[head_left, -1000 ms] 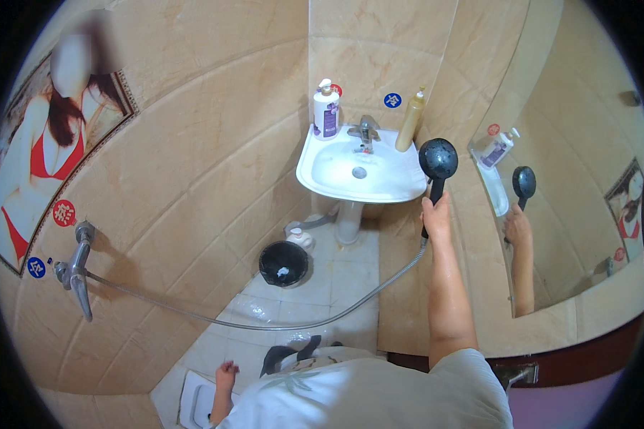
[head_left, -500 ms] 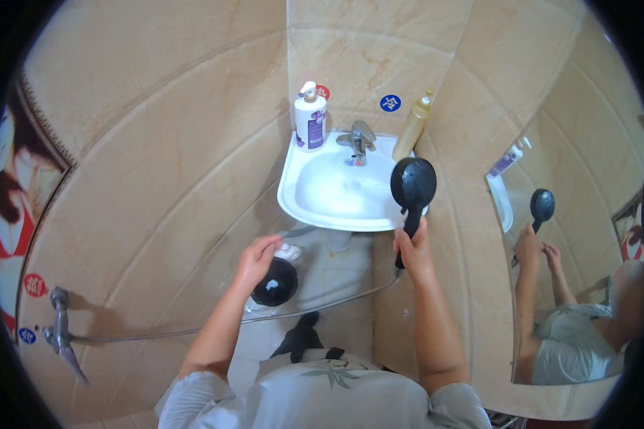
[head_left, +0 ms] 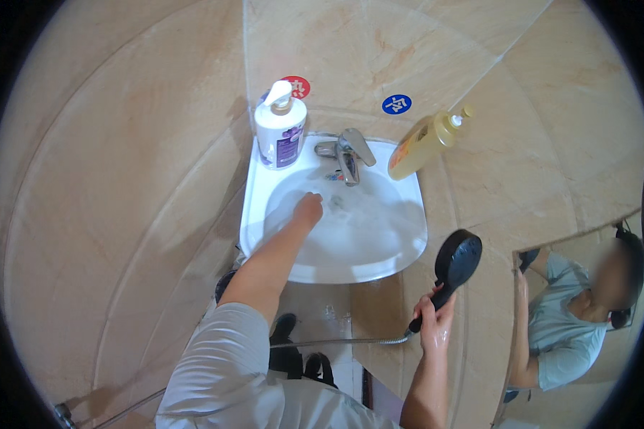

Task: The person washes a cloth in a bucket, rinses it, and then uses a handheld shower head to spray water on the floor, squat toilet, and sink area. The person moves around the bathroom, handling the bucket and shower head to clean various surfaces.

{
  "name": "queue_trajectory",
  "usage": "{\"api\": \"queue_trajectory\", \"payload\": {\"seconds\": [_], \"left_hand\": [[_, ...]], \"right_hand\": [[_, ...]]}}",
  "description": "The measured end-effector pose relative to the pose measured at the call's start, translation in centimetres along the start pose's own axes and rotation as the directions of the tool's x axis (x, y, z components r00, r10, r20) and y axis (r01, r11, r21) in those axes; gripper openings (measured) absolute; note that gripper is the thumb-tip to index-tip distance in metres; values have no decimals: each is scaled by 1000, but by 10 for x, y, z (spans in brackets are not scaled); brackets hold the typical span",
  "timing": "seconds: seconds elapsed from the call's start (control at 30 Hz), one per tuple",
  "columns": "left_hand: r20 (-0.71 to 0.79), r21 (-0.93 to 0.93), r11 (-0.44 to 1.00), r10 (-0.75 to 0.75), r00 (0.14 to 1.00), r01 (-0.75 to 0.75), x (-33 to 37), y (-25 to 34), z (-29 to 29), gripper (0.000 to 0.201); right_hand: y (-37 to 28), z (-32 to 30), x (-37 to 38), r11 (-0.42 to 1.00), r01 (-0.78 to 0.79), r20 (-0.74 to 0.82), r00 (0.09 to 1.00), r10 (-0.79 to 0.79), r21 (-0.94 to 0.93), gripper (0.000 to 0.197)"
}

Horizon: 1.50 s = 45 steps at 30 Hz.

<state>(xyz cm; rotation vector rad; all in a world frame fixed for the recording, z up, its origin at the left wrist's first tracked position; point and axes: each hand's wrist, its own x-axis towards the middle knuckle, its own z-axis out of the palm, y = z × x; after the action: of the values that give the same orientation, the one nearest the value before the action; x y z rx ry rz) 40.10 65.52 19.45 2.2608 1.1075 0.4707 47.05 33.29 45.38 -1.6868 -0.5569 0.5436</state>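
My right hand (head_left: 436, 325) grips the handle of a black shower head (head_left: 459, 259), which is tilted up beside the right front corner of the sink. A metal hose (head_left: 358, 341) runs from the handle to the left. My left hand (head_left: 308, 209) is inside the white sink (head_left: 322, 274), left of the drain, with its fingers curled in; whether they hold anything is hidden. Whitish, cloudy water or suds show in the basin. Just beyond this hand stands a chrome faucet (head_left: 348, 154) with a lever on top.
A white pump bottle with a purple label (head_left: 280, 136) stands on the sink's back left corner. On the back right corner leans a yellowish pump bottle (head_left: 423, 146). Tiled walls enclose the sink; a mirror (head_left: 558, 300) is on the right. A wall valve (head_left: 64, 415) shows at the lower left.
My left hand has moved from near the black round object below the sink into the basin. My right hand has lowered the shower head, turning it rightward. The view has moved closer to the sink.
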Motion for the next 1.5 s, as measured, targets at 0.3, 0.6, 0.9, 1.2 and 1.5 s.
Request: {"api": "queue_trajectory", "payload": {"seconds": [0.3, 0.6, 0.9, 1.2, 1.5], "left_hand": [[101, 317, 944, -123, 987, 85, 38, 33, 37, 14], [-68, 334, 941, -26, 997, 47, 30, 34, 47, 16], [-50, 338, 940, 59, 997, -38, 29, 20, 54, 18], [-129, 290, 955, 111, 985, -69, 26, 21, 48, 17], [-18, 250, 968, 26, 999, -21, 23, 28, 42, 15]], "right_hand": [[14, -6, 4, 1000, -8, -126, 992, 4, -24, 24], [15, 0, 9, 1000, -21, -153, 988, 18, -20, 24], [3, 0, 5, 997, 12, -216, 976, -29, -79, 23], [2, -17, -1, 995, 23, -173, 984, -39, -95, 24], [-3, -37, -20, 991, -101, -49, 994, 97, -83, 23]]}}
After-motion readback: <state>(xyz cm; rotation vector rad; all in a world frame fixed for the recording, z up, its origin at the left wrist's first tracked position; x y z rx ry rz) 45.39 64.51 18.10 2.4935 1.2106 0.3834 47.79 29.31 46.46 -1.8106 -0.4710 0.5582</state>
